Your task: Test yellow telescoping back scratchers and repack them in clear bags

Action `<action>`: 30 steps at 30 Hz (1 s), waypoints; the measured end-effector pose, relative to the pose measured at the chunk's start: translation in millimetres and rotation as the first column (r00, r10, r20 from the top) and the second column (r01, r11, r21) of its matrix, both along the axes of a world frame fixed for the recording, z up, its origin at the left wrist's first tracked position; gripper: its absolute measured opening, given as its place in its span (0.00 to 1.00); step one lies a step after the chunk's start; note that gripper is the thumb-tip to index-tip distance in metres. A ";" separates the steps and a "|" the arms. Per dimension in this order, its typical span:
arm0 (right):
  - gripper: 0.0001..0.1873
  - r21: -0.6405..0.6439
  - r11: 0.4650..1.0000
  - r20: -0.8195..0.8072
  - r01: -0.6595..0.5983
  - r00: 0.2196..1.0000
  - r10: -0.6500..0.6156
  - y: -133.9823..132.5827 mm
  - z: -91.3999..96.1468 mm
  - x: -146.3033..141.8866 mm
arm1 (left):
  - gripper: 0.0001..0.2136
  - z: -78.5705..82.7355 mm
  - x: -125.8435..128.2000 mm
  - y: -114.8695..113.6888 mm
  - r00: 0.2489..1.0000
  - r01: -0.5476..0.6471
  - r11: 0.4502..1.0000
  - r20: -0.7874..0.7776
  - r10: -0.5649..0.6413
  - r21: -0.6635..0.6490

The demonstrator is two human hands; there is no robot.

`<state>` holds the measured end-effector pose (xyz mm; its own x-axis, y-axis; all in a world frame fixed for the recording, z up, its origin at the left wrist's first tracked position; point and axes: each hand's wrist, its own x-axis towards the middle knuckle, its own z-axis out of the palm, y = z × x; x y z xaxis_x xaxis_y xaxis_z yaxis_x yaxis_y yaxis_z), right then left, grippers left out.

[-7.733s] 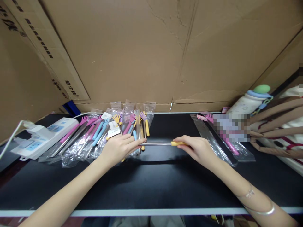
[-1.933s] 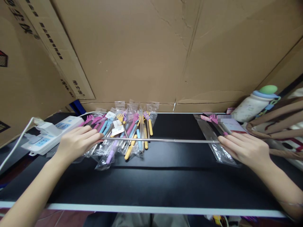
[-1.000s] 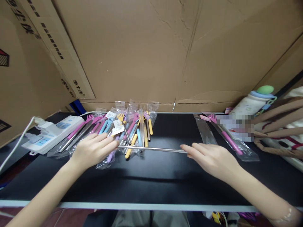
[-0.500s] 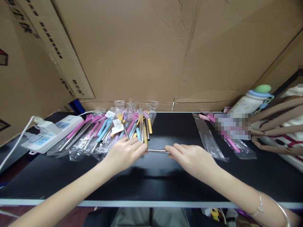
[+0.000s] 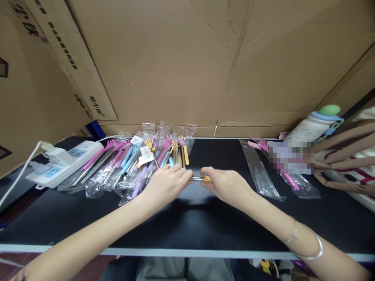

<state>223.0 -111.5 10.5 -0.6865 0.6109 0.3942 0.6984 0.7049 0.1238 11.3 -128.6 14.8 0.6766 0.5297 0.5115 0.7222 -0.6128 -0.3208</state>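
Two hands meet near the middle of the scene: your left hand (image 5: 168,181) pinches a slim metal rod (image 5: 197,178) at its left side, fingers folded over it, while your right hand (image 5: 227,183) pinches the yellow end (image 5: 206,178) in line with it, thumb and fingers pressed together. The rod lies level between them, a short bare length showing, apparently held above the surface (image 5: 205,230), where a shadow falls below. The step in hand looks to be working the rod from both ends; the next move seems to call for keeping your two grips in line so that it doesn't bend. On the surface, at far left, sits a white power strip (image 5: 63,166) with plugs in it. Just right of it spreads a heap of bagged claw-headed sticks (image 5: 127,158), pink, blue, yellow and lavender, some with white tags (image 5: 145,159); your left hand hides part of its near edge. Beyond your right hand lie a clear sleeve (image 5: 259,173) and a bagged pink stick (image 5: 290,182), partly under a blurred patch. Farther right a pale bottle (image 5: 307,128) leans beside a bag with brown straps (image 5: 342,166). Tall cardboard (image 5: 175,58) closes the far side.
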 end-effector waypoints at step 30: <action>0.07 -0.305 0.942 -0.388 -0.140 0.922 0.011 12.7 5.1 39.0 | 0.13 -0.3 -36.0 18.2 0.975 0.000 1.000 0.222 0.005 -0.024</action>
